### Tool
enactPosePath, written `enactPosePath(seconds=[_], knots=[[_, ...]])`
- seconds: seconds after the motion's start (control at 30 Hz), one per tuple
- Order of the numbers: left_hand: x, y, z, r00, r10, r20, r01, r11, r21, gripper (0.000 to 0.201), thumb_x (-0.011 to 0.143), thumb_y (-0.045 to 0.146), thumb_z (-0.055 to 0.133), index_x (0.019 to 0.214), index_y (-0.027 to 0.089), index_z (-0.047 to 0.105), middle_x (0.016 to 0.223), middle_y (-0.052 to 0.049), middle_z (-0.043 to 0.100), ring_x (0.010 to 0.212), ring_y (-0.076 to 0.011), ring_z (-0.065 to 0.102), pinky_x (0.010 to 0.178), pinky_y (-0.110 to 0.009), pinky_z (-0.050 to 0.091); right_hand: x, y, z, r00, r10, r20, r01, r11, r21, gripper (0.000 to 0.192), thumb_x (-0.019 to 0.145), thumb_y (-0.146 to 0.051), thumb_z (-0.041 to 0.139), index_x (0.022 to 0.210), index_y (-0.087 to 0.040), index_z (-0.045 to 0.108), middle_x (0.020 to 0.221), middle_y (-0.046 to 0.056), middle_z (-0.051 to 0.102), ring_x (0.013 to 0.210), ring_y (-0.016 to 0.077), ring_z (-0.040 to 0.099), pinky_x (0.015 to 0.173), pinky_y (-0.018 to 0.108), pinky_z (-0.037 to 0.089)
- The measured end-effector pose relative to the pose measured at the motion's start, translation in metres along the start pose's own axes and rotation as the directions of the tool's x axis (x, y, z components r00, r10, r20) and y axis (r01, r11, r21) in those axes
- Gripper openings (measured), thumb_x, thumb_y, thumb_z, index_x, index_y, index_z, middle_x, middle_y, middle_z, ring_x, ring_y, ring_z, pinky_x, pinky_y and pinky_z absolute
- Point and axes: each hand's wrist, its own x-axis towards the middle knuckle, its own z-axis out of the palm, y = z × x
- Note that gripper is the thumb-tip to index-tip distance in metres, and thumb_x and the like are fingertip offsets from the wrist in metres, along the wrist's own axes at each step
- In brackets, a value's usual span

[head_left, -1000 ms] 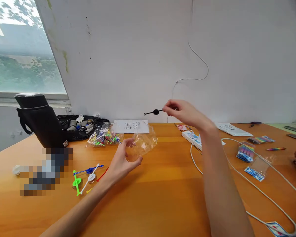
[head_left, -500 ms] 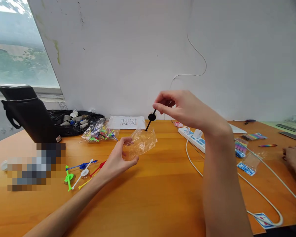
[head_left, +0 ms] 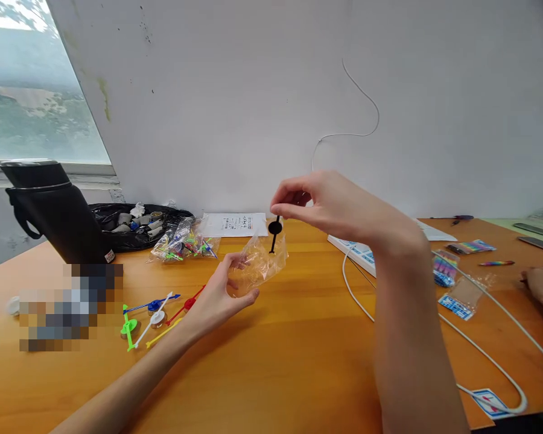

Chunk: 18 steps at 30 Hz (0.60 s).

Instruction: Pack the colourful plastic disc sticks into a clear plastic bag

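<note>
While right hand [head_left: 319,201] holds black spinner [head_left: 276,228], packet print [head_left: 238,223] unreadable.

No word or number can be read; all the print is too small or blurry. A white packet [head_left: 235,225] by the back edge of the worktop [head_left: 271,367], left of the middle, has rows of dark print. The black bottle [head_left: 57,211], near the back left corner, has a little pale label [head_left: 110,256] low on its side. Toward the right edge, a blue and white paper strip [head_left: 455,307] has tiny marks. By the front edge, on the right, a card [head_left: 489,402] has a blue border and a red shape.
</note>
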Motion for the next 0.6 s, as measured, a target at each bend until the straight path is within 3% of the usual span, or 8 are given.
enactPosePath(seconds=[0.27,0.43,0.6], knots=[[-0.001,0.004,0.0,0.998,-0.051,0.025,0.054,0.992,-0.11,0.05,0.083,0.035,0.067,0.128,0.026,0.046,0.137,-0.008,0.052,0.112,-0.0243,0.06,0.094,-0.038,0.049,0.007,-0.004,0.016,0.991,-0.018,0.13,0.019,1.0,-0.006,0.026,0.091,-0.032,0.053,0.091,-0.016,0.074,0.078,0.004,0.066,0.068,0.0126,0.053,0.061,0.027,0.034],[0.0,0.003,0.002,0.997,-0.075,0.029,0.08,0.976,-0.201,0.046,0.083,0.033,0.065,0.124,0.024,0.048,0.133,-0.008,0.054,0.108,-0.0227,0.063,0.093,-0.037,0.05,0.002,-0.014,0.015,0.999,0.032,0.021,-0.029,0.994,-0.103,0.03,0.095,-0.033,0.048,0.089,-0.016,0.072,0.074,0.004,0.062,0.067,0.0134,0.052,0.061,0.028,0.031],[-0.004,0.001,0.007,0.993,-0.11,0.054,0.119,0.968,-0.22,0.048,0.082,0.034,0.066,0.125,0.024,0.049,0.127,-0.007,0.061,0.106,-0.0235,0.064,0.092,-0.036,0.051,0.006,-0.037,0.035,0.988,-0.125,0.088,0.131,0.989,-0.067,0.027,0.096,-0.027,0.047,0.089,-0.016,0.07,0.077,0.004,0.065,0.067,0.0117,0.052,0.061,0.026,0.032]])
